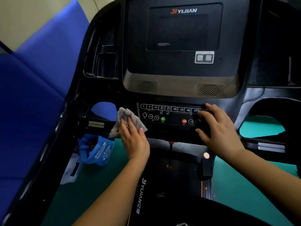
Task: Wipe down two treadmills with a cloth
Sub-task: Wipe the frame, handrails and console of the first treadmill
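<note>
Cloth: grey, soft and crumpled, lying on the left end of the panel, just beside the green button.
Handling: I judge it light and limp. It will bunch under a push, so a flat palm in the middle holds it best; pinching a corner would only drag it.
Left hand: fingers straight and together, pressing the cloth flat; nothing curls round it.
Right hand: fingers spread and relaxed, resting on the right end of the panel and holding nothing.
Treadmill: black, hard and smooth; only 1 is in view. The buttons suggest a light touch.
Screen: dark, above the panel.
Bag: blue, hanging low on the left.
Floor: green.
</note>
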The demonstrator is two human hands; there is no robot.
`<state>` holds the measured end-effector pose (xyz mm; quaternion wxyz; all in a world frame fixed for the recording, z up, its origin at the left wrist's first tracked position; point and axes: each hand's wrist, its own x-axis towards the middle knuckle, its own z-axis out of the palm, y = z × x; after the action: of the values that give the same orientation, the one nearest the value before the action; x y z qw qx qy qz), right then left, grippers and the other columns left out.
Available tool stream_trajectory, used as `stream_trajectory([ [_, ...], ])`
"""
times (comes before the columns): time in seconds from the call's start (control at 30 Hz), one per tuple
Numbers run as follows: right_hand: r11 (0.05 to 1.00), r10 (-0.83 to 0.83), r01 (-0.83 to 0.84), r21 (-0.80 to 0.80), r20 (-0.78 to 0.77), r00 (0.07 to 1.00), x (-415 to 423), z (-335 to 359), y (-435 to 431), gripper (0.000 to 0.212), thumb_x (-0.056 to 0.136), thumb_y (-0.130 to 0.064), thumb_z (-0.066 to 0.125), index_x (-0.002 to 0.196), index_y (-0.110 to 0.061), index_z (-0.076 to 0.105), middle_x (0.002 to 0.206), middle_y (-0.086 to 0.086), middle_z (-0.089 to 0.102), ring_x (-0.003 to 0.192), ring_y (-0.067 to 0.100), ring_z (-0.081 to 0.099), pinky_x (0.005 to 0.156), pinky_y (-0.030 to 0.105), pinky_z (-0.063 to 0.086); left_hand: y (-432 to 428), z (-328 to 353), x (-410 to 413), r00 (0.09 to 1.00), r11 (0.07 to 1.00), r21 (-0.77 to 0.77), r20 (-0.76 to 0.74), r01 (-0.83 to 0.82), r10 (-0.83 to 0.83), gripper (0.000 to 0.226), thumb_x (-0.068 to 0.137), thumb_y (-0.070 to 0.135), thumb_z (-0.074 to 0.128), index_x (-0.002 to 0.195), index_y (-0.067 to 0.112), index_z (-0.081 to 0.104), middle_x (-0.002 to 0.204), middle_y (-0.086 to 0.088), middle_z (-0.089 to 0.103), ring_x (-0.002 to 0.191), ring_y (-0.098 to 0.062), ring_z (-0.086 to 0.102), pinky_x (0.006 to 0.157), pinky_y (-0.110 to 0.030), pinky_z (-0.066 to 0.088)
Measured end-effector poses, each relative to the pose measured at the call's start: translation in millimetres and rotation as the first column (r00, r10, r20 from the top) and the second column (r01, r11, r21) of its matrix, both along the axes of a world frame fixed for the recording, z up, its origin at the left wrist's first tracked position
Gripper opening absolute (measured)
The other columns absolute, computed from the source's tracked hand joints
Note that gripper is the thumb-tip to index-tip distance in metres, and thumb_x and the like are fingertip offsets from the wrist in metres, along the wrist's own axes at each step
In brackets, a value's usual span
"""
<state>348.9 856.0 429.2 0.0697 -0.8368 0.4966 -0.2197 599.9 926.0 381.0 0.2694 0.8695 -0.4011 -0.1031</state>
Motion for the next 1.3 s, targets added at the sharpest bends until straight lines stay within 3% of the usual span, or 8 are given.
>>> stream_trajectory([
  [0.2, 0.998, -0.064, 0.066, 0.009, -0.113, 0.992, 13.4, -1.6, -35.6, 0.070, 0.079, -0.042, 0.071, 0.139, -0.019, 0.046, 0.153, 0.014, 0.031, 0.141, 0.037, 0.026, 0.111, 0.053, 0.027, -23.4, 13.9, 50.8, 0.997, 0.996, 0.034, 0.022, 0.080, -0.080, 0.061, 0.100, 0.041, 0.028, 0.153, 0.028, 0.000, 0.161, -0.001, -0.007, 0.148, -0.024, -0.001, 0.120, -0.046, 0.009],
  [0.3, 0.995, -0.098, 0.098, -0.002, -0.109, 0.989, 20.5, -4.7, -38.6, 0.068, 0.081, -0.056, 0.051, 0.139, -0.021, 0.044, 0.153, 0.013, 0.031, 0.141, 0.036, 0.024, 0.112, 0.054, 0.023, -54.1, 29.9, 76.9, 0.991, 0.991, 0.027, -0.030, 0.129, -0.128, 0.060, 0.101, 0.042, 0.025, 0.153, 0.030, -0.002, 0.160, 0.001, -0.013, 0.147, -0.028, 0.004, 0.118, -0.048, 0.017],
  [0.53, 0.990, -0.138, 0.135, -0.034, -0.105, 0.985, 23.0, -8.8, -37.1, 0.069, 0.081, -0.060, 0.042, 0.139, -0.023, 0.043, 0.153, 0.011, 0.031, 0.142, 0.033, 0.023, 0.114, 0.052, 0.020, -139.3, 76.7, 127.1, 0.972, 0.966, 0.185, 0.116, 0.179, -0.202, 0.061, 0.102, 0.042, 0.016, 0.153, 0.013, -0.001, 0.161, -0.003, -0.011, 0.147, -0.024, -0.012, 0.119, -0.046, -0.004],
  [0.73, 0.988, -0.153, 0.151, -0.030, -0.080, 0.985, 26.6, -6.0, -35.4, 0.066, 0.081, -0.057, 0.045, 0.137, -0.021, 0.045, 0.151, 0.012, 0.032, 0.142, 0.033, 0.023, 0.115, 0.050, 0.018, -102.6, 56.3, 87.6, 0.997, 0.996, -0.048, 0.024, 0.070, -0.069, 0.062, 0.100, 0.034, 0.035, 0.152, 0.009, 0.012, 0.161, -0.008, 0.006, 0.147, -0.027, 0.003, 0.119, -0.041, 0.005],
  [0.83, 0.985, -0.170, 0.170, -0.013, -0.031, 0.985, 35.9, -2.0, -39.1, 0.059, 0.080, -0.050, 0.050, 0.130, -0.018, 0.051, 0.147, 0.013, 0.037, 0.140, 0.033, 0.027, 0.115, 0.049, 0.017, -70.4, 41.1, 64.0, 0.999, 0.998, -0.045, -0.030, 0.042, -0.044, 0.063, 0.100, 0.031, 0.037, 0.153, 0.010, 0.010, 0.161, -0.008, 0.004, 0.147, -0.027, 0.003, 0.121, -0.041, 0.005],
  [1.0, 1.000, 0.014, -0.015, -0.009, -0.093, 0.996, 61.9, 6.9, -67.1, 0.061, 0.084, -0.053, 0.042, 0.131, -0.014, 0.052, 0.146, 0.012, 0.041, 0.138, 0.031, 0.032, 0.114, 0.048, 0.022, -86.5, 44.8, 79.6, 0.994, 0.994, -0.037, 0.045, 0.102, -0.101, 0.063, 0.100, 0.033, 0.034, 0.153, 0.012, 0.006, 0.161, -0.006, 0.003, 0.148, -0.025, 0.002, 0.120, -0.042, 0.005],
  [1.2, 0.979, 0.203, -0.205, 0.002, -0.150, 0.968, 106.6, 16.0, -98.9, 0.056, 0.086, -0.045, 0.061, 0.130, -0.011, 0.053, 0.143, 0.014, 0.044, 0.136, 0.034, 0.036, 0.112, 0.051, 0.030, -146.7, 72.7, 143.3, 0.968, 0.987, 0.107, 0.207, 0.124, -0.144, 0.059, 0.102, 0.042, 0.018, 0.154, 0.016, 0.010, 0.162, 0.000, 0.001, 0.148, -0.020, -0.006, 0.120, -0.042, -0.003],
  [1.3, 0.967, 0.253, -0.253, 0.024, -0.164, 0.953, 131.9, 21.3, -108.8, 0.058, 0.088, -0.048, 0.057, 0.135, -0.013, 0.049, 0.146, 0.011, 0.042, 0.138, 0.031, 0.033, 0.113, 0.049, 0.029, -136.9, 64.1, 133.0, 0.973, 0.992, 0.058, 0.193, 0.115, -0.124, 0.056, 0.102, 0.039, 0.022, 0.153, 0.018, 0.012, 0.162, 0.000, 0.002, 0.148, -0.022, -0.004, 0.120, -0.043, -0.001],
])
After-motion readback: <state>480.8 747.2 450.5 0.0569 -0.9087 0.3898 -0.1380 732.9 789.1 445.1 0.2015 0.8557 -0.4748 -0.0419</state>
